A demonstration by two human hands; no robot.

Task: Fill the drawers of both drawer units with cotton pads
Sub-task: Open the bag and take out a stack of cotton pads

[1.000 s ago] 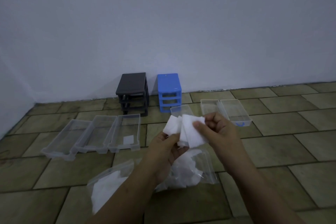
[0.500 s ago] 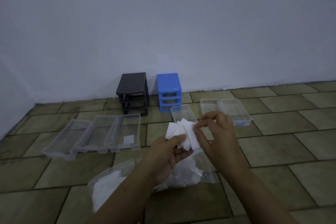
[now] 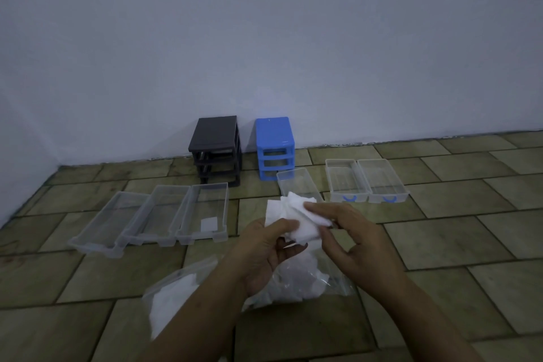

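Both hands meet over the tiled floor point(image 3: 440, 238), holding a bunch of white pads point(image 3: 289, 216). The left hand point(image 3: 264, 250) grips the bunch with thumb across its front; the right hand point(image 3: 349, 238) pinches a pad at the bunch's right side. Below them lies a clear bag point(image 3: 305, 282) with more pads. At the wall stand the black unit point(image 3: 217, 147) and the blue unit point(image 3: 274, 145), drawers out. Three clear drawers point(image 3: 158, 217) lie at the left, one holding a single pad point(image 3: 209, 225); three more point(image 3: 364, 182) lie at the right
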